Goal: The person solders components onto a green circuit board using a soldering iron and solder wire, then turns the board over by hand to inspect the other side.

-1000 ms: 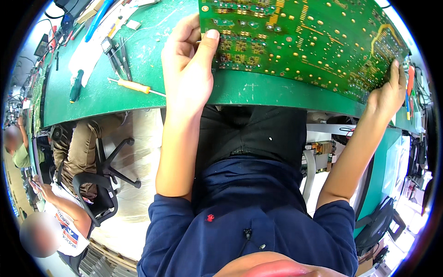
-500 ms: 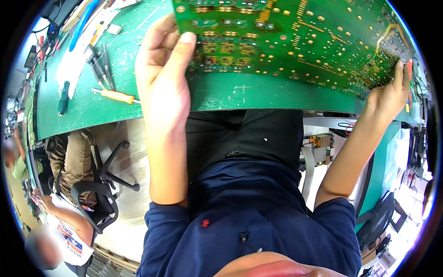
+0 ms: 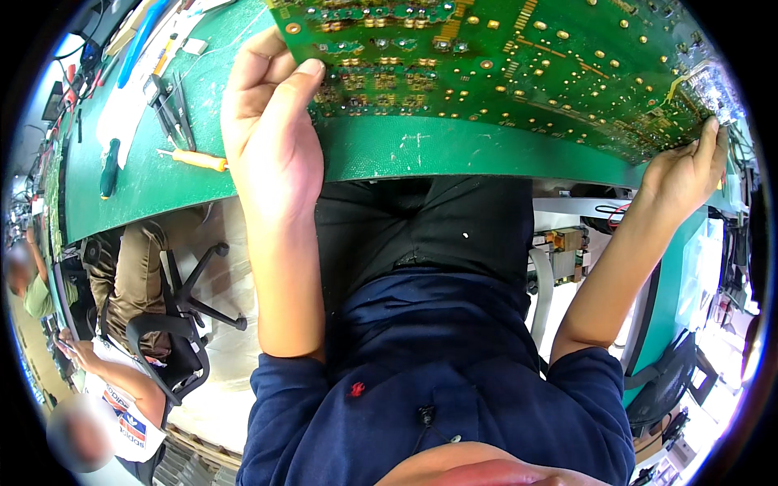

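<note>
A large green circuit board (image 3: 502, 77) spans the top of the view, tilted above the bench, with rows of gold pads and solder joints showing. My left hand (image 3: 271, 121) grips its left edge, the thumb lying on the face towards me and the fingers bent behind. At the lower right corner, my right hand (image 3: 689, 166) pinches the board, its fingers partly hidden behind it. A yellow wire loops over the board near that corner. The top of the board runs out of the picture.
On the green bench (image 3: 365, 154), left of my left hand, lie an orange-handled tool (image 3: 198, 159), black-handled pliers (image 3: 170, 113) and a dark green screwdriver (image 3: 109, 170). A person (image 3: 121, 389) sits at lower left beside a black chair (image 3: 174, 348). Another green surface (image 3: 660, 292) stands at right.
The board and my left hand have shifted slightly left and up. My right hand has moved slightly, still at the same corner. Light now glares more off the board's right end.
</note>
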Available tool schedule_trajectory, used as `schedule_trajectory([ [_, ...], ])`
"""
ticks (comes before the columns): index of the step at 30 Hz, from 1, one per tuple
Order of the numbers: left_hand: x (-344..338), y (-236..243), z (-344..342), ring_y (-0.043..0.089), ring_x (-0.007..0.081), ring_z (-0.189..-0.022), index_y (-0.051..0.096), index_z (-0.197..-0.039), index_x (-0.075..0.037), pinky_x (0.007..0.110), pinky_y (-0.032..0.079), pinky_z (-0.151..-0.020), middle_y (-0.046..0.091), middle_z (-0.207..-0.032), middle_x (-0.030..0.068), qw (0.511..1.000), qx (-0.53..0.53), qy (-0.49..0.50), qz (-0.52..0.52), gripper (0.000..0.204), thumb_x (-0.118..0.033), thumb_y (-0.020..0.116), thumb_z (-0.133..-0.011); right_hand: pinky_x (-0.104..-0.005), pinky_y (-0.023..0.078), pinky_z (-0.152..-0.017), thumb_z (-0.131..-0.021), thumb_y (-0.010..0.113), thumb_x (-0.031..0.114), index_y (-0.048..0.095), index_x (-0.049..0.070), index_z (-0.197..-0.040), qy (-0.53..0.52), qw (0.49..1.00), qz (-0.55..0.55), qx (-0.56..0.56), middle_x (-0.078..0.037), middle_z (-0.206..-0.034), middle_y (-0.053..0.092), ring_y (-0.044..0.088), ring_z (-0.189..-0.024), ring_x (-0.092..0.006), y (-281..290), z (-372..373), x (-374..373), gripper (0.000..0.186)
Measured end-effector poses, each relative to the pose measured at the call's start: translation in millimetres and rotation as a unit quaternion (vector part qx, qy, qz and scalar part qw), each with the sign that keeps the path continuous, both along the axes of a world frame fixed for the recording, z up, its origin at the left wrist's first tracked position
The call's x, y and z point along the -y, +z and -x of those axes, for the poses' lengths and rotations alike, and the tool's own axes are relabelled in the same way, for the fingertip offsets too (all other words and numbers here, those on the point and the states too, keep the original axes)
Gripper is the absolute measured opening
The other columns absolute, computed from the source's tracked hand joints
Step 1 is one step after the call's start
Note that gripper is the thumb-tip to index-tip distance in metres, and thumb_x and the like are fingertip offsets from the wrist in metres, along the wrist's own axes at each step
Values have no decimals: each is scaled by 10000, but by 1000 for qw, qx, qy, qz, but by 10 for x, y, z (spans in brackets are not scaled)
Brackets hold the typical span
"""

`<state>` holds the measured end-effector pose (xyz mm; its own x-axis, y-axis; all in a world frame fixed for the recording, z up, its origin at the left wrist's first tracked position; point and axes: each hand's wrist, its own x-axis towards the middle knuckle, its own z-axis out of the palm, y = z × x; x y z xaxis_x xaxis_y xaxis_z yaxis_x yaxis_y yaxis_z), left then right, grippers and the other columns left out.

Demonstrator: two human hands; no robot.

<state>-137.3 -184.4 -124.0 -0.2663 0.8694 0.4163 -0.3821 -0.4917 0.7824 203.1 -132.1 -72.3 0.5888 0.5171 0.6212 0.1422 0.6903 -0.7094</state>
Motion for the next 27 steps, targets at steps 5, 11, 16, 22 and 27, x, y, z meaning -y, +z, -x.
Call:
schedule_trajectory([
  [5,0,-14,9,630,159,-1065,549,-1269,78,283,440,-969,691,-1147,138,1000,17,-4,-5,359,38,572,-913,-313,469,-942,-964,627,59,466,-75,-1317,-10,1000,5,-7,-138,-1107,618,583,-1031,-184,-2,15,19,411],
  [11,-6,-27,37,584,182,-1138,560,-1262,45,325,398,-1029,654,-1214,115,1000,-9,-20,-7,328,10,553,-936,-307,464,-927,-955,632,43,481,-64,-1309,21,1000,-12,-18,-110,-1075,617,569,-1014,-162,16,25,31,400],
  [16,-2,-26,22,585,178,-1135,565,-1252,41,322,406,-1020,654,-1210,115,1000,-13,-18,-18,320,16,559,-933,-304,460,-928,-951,630,36,530,-61,-1236,24,999,-12,-17,-102,-1076,625,571,-1012,-161,-1,-35,10,317],
  [22,10,-21,1,592,171,-1103,573,-1252,44,307,420,-1002,651,-1188,109,999,-34,24,0,318,19,566,-935,-312,462,-938,-946,630,32,545,-86,-1188,42,999,-18,-16,-116,-1111,630,572,-1030,-162,-21,-76,-12,282],
  [27,4,-34,-20,603,130,-961,625,-1186,39,269,460,-877,669,-1047,74,998,-12,56,-22,259,-19,612,-933,-316,458,-959,-949,632,46,514,-121,-1239,31,999,-16,-12,-139,-1150,619,570,-1066,-182,-51,-76,-26,355],
])
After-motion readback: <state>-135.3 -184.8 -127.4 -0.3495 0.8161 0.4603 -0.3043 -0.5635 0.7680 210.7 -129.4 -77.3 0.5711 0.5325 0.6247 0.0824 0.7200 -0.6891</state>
